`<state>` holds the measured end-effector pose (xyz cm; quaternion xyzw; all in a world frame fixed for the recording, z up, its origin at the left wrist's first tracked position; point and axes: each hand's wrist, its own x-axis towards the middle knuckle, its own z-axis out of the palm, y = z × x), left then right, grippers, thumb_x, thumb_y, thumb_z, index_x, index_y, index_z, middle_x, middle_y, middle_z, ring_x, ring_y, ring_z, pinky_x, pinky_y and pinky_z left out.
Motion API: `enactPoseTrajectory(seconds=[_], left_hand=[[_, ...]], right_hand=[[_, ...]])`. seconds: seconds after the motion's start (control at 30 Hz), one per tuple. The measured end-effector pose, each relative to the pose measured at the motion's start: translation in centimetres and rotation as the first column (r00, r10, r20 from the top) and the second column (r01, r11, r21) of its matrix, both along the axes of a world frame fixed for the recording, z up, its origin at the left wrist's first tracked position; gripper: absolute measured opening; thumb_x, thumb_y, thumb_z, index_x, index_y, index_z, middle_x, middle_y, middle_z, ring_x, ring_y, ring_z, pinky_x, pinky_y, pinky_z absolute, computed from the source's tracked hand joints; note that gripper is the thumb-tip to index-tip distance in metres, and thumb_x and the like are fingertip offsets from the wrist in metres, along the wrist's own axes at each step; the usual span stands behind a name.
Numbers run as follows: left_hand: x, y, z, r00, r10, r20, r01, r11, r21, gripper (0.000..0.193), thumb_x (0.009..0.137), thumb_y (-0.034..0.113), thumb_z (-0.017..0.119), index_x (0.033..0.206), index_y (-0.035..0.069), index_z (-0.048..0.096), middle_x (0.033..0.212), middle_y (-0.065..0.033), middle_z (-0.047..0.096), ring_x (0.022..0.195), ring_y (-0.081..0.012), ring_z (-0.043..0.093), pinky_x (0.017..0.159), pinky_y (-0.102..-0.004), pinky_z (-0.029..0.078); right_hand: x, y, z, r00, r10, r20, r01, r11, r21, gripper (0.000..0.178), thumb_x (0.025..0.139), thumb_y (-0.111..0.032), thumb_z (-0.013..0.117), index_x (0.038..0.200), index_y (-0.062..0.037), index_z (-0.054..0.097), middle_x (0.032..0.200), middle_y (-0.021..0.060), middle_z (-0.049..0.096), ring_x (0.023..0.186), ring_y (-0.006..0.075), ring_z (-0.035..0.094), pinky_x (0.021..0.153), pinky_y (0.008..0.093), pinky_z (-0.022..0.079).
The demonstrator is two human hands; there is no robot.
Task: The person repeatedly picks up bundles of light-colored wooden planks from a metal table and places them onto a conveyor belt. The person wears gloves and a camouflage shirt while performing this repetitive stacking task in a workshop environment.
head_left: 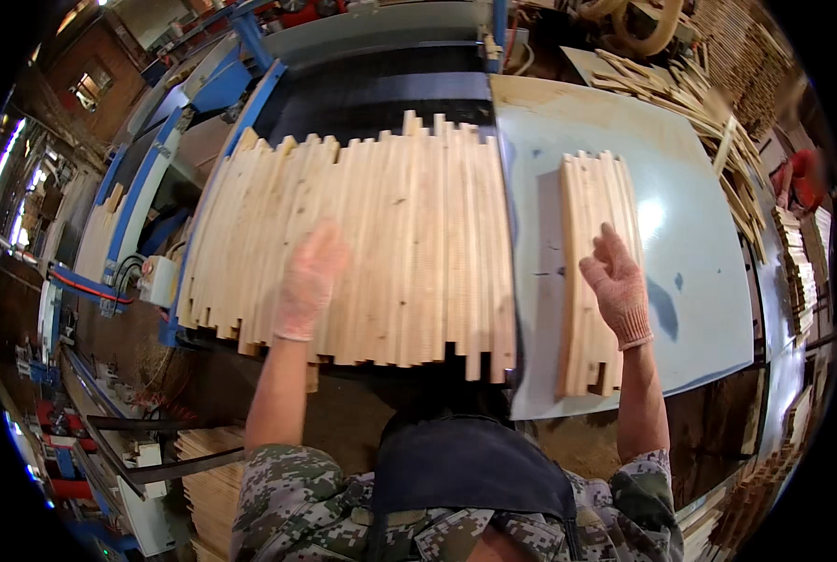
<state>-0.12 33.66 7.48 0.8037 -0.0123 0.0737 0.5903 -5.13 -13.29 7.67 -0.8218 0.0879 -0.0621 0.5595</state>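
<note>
A wide row of pale wooden slats (390,244) lies side by side on a dark conveyor belt (381,98). My left hand (308,279), in a thin pink glove, rests flat on the slats near their front left. A smaller bundle of several slats (592,253) lies on a light grey table (699,281) to the right. My right hand (617,286), also gloved, lies on that bundle with its fingers spread. Neither hand grips anything.
The blue machine frame (250,103) borders the belt on the left, with a grey switch box (159,279) and cables. Loose slats are heaped at the back right (709,103). More stacked wood stands at the right edge (798,262) and lower left (211,487).
</note>
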Motion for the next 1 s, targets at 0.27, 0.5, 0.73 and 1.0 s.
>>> enactPoseTrajectory(seconds=[0.27,0.5,0.73,1.0], left_hand=[[-0.9,35.9,1.1,0.652,0.717,0.248,-0.431,0.08,0.899,0.094,0.093,0.048,0.073,0.165,0.004,0.033,0.168,-0.022,0.037,0.156,-0.0381,0.034,0.126,-0.0483,0.031],[0.0,43.7,2.4,0.569,0.821,0.056,-0.242,0.101,0.965,0.102,0.095,0.055,0.067,0.167,-0.001,0.023,0.174,-0.0221,0.028,0.161,-0.0382,0.026,0.129,-0.0499,0.025],[-3.5,46.4,4.1,0.729,0.683,0.05,-0.354,0.313,0.881,0.092,0.096,0.05,0.069,0.162,-0.003,0.034,0.163,-0.0272,0.044,0.151,-0.0431,0.041,0.122,-0.0529,0.033],[-14.6,27.7,-1.1,0.915,-0.147,-0.377,-0.083,0.843,-0.532,0.035,0.104,0.019,0.055,0.123,-0.006,0.071,0.125,-0.0173,0.073,0.113,-0.0303,0.072,0.107,-0.0445,0.056]], right_hand=[[3.3,11.9,-7.8,0.957,0.131,-0.258,-0.058,0.96,0.273,0.071,0.102,-0.019,0.071,0.16,0.006,0.041,0.151,0.0267,0.058,0.135,0.0316,0.06,0.114,0.0376,0.047],[3.4,12.3,-11.5,0.973,-0.131,-0.19,0.161,0.976,0.149,0.06,0.1,-0.023,0.069,0.151,0.005,0.052,0.131,0.0158,0.07,0.119,0.0232,0.065,0.106,0.0346,0.049],[5.2,14.4,-8.2,0.989,-0.05,-0.138,0.024,0.983,-0.183,0.044,0.096,-0.043,0.068,0.103,-0.002,0.056,0.085,0.0158,0.056,0.082,0.0253,0.053,0.08,0.0446,0.048],[6.4,12.1,-10.4,0.989,-0.046,-0.138,0.08,0.965,0.249,0.079,0.102,-0.039,0.073,0.157,0.0082,0.044,0.153,0.0191,0.059,0.143,0.0257,0.054,0.117,0.0326,0.041]])
